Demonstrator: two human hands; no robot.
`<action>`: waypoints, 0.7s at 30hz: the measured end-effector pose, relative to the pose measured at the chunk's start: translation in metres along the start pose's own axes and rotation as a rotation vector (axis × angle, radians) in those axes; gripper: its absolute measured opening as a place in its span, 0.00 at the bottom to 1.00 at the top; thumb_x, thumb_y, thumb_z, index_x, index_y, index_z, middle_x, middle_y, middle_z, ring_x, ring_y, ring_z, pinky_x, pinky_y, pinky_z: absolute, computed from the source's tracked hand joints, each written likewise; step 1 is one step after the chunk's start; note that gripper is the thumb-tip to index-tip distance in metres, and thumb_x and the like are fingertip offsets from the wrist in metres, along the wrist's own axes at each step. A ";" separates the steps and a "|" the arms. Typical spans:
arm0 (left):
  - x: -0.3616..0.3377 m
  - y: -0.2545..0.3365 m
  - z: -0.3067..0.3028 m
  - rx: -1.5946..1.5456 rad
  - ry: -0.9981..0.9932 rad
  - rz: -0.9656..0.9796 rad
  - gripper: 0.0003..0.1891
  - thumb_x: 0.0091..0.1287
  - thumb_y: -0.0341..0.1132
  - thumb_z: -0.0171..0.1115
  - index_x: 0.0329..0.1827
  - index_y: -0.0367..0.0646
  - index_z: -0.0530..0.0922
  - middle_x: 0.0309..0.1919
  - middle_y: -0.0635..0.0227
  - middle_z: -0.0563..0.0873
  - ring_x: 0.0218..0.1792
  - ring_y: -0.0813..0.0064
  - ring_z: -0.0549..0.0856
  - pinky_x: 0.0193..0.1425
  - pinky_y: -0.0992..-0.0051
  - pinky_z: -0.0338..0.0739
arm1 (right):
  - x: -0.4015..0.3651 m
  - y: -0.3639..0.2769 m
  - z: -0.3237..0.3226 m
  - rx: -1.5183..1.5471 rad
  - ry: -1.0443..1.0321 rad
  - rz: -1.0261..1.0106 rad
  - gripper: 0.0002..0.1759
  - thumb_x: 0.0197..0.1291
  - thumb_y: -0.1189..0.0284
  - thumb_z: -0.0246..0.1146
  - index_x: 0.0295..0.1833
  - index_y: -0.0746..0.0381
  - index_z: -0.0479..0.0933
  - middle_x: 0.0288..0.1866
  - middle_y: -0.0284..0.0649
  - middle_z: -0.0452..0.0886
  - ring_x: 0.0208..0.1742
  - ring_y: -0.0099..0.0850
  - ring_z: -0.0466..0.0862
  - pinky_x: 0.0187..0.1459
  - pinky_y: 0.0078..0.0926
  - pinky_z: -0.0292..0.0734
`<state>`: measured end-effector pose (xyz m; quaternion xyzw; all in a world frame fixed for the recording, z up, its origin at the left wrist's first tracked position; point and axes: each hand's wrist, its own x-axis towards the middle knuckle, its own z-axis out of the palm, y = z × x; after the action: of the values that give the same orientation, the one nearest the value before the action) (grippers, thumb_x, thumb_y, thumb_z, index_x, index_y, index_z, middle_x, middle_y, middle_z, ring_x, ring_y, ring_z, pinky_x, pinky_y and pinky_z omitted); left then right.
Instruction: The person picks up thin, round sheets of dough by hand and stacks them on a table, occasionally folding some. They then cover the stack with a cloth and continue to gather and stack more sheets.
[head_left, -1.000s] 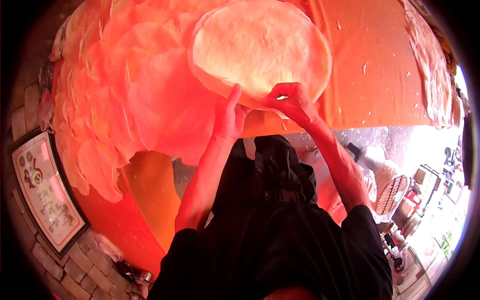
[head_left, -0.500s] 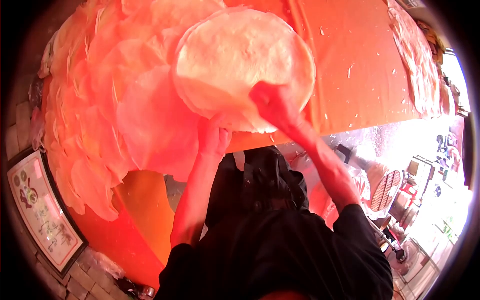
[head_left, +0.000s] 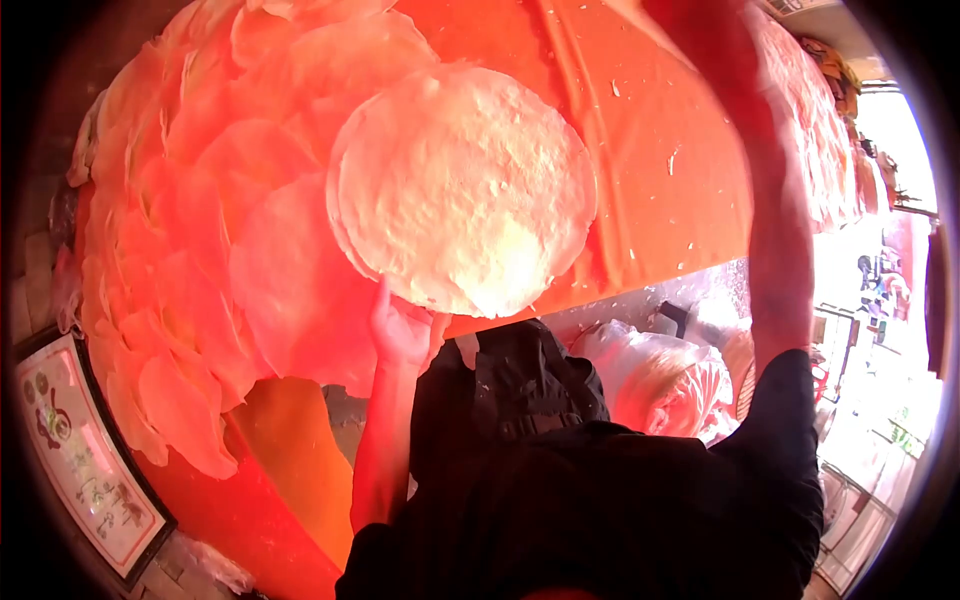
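A round, pale flat sheet (head_left: 460, 190), apparently a stack of thin ones, lies on the orange-covered table (head_left: 680, 190). At its lower left edge is my left hand (head_left: 402, 335), one finger reaching up to the rim; whether it grips the edge cannot be made out. My right arm stretches far forward along the right side, and its hand is beyond the top of the view. Many thin overlapping round sheets (head_left: 170, 290) cover the table's left part.
More thin sheets (head_left: 805, 130) lie along the far right side. Small scraps dot the orange cover. A plastic-wrapped bundle (head_left: 665, 380) is below the table edge. A framed board (head_left: 95, 460) stands at the lower left.
My right hand has left the round sheet and gone forward out of view. The view has shifted slightly. My left hand remains by the sheet's near edge, a finger now extended.
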<state>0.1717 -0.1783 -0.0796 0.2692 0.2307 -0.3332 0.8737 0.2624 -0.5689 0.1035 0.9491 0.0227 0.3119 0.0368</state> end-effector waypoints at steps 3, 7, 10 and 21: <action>-0.006 0.000 0.008 -0.051 -0.108 0.050 0.27 0.77 0.50 0.46 0.70 0.39 0.65 0.62 0.60 0.79 0.58 0.64 0.81 0.59 0.63 0.77 | -0.061 -0.047 0.048 0.496 -0.153 0.216 0.10 0.60 0.68 0.68 0.46 0.59 0.84 0.43 0.40 0.87 0.43 0.33 0.86 0.43 0.29 0.80; 0.005 -0.002 0.001 0.098 -0.224 0.112 0.23 0.77 0.46 0.48 0.65 0.37 0.69 0.58 0.60 0.81 0.55 0.64 0.81 0.57 0.64 0.77 | -0.133 -0.176 0.026 0.836 -0.622 0.205 0.21 0.55 0.60 0.72 0.51 0.60 0.83 0.44 0.49 0.85 0.45 0.45 0.85 0.47 0.39 0.80; 0.016 -0.001 -0.010 0.203 -0.321 0.098 0.15 0.75 0.39 0.52 0.55 0.35 0.74 0.50 0.62 0.84 0.49 0.70 0.84 0.52 0.69 0.78 | -0.163 -0.212 0.022 0.837 -0.606 0.161 0.23 0.50 0.64 0.73 0.51 0.61 0.82 0.39 0.52 0.84 0.40 0.49 0.85 0.42 0.40 0.80; -0.008 0.009 0.016 0.212 -0.007 -0.083 0.21 0.74 0.42 0.54 0.62 0.38 0.69 0.49 0.63 0.82 0.43 0.69 0.83 0.38 0.69 0.76 | -0.140 -0.194 0.041 0.555 -0.515 0.052 0.03 0.48 0.77 0.62 0.27 0.60 0.75 0.22 0.42 0.77 0.24 0.39 0.81 0.25 0.39 0.71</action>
<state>0.1768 -0.1785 -0.0606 0.3492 0.2019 -0.3924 0.8266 0.1705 -0.3875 -0.0283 0.9705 0.0721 0.0458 -0.2254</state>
